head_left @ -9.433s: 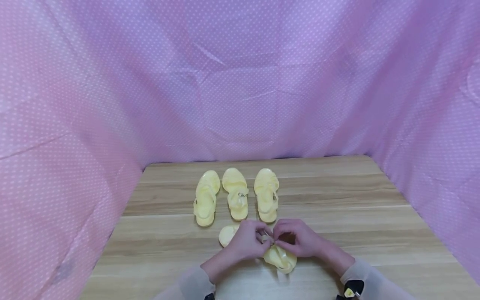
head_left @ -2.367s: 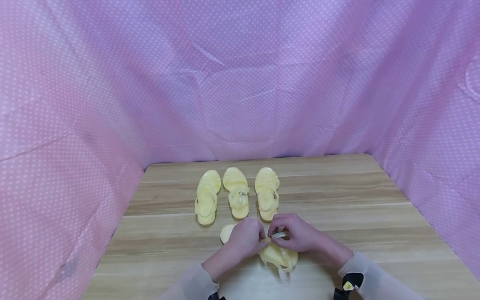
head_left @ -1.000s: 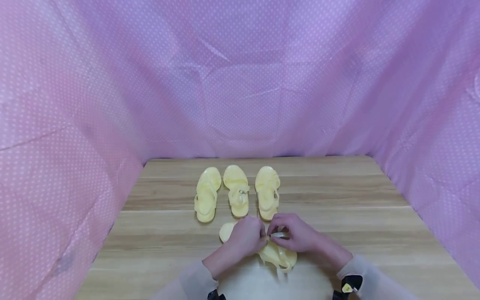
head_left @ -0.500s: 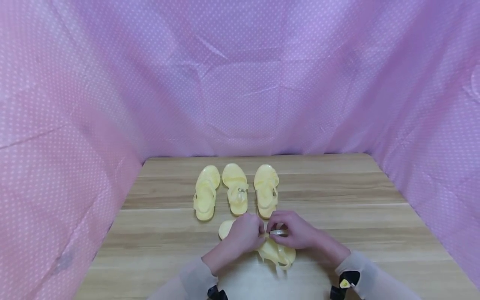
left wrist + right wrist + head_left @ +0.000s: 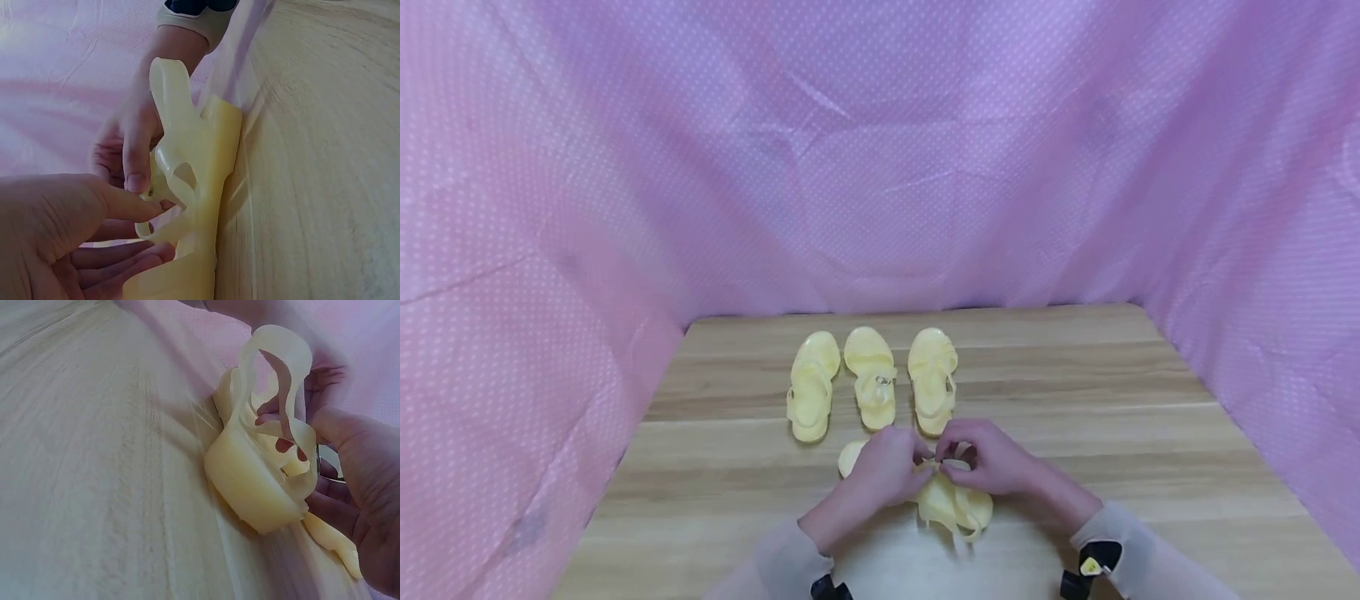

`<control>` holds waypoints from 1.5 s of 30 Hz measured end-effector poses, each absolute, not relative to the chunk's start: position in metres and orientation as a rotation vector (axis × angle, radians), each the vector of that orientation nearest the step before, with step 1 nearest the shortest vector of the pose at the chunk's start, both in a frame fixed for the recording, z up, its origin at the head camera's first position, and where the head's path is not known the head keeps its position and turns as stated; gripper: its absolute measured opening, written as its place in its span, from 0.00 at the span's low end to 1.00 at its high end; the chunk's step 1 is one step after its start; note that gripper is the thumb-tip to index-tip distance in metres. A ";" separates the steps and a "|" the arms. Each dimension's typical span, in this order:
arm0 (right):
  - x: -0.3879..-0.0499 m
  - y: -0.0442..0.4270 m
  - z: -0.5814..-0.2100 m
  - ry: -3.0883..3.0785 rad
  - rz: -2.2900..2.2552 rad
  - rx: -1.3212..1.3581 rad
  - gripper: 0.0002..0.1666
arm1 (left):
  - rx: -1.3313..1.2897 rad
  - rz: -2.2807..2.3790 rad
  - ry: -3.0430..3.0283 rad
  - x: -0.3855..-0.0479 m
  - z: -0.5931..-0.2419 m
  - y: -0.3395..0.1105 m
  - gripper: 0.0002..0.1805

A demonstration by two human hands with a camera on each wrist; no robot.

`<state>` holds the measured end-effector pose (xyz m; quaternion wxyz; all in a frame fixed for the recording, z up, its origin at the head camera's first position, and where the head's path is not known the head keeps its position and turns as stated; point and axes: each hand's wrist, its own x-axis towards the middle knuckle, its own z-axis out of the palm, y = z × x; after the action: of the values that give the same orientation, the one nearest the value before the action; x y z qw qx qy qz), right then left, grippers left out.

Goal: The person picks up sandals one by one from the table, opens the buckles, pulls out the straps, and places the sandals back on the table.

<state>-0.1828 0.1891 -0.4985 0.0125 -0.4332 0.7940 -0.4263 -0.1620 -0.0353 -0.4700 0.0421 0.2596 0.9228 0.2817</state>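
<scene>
A pale yellow jelly sandal [image 5: 951, 507] lies slantwise on the table in front of me, heel to the left, partly hidden under my hands. My left hand [image 5: 886, 468] pinches its ankle strap [image 5: 145, 230] between thumb and fingers. Facing it, my right hand [image 5: 988, 460] pinches the strap by the buckle, fingertips almost meeting the left ones. In the right wrist view a metal buckle [image 5: 330, 470] shows in part beside the right fingers. Whether the strap runs through it cannot be seen. The sandal's front straps [image 5: 275, 344] stand up in a loop.
Beyond my hands three more yellow sandals stand in a row: the left one [image 5: 811, 392], the middle one [image 5: 871, 354] with its buckle showing, and the right one [image 5: 932, 383]. The wooden table [image 5: 1120, 400] ends at a pink dotted cloth [image 5: 880, 208].
Since 9.4 seconds ago both hands have shifted their grip on the strap. The whitish strap piece seen in the right fingers half a second ago is now mostly hidden. The sandals beyond stay put.
</scene>
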 end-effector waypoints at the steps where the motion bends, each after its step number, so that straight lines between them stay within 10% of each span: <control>1: -0.183 0.190 -0.499 2.475 -1.334 -1.348 0.12 | 0.824 0.873 2.818 -0.162 -0.470 -0.036 0.06; 45: -0.182 0.192 -0.504 2.447 -1.366 -1.289 0.13 | 0.962 0.987 2.643 -0.172 -0.473 -0.035 0.06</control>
<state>-0.1824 0.1925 -0.5036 0.0286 -0.4177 0.7930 -0.4427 -0.1721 -0.0353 -0.4726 0.0806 0.3216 0.8838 0.3301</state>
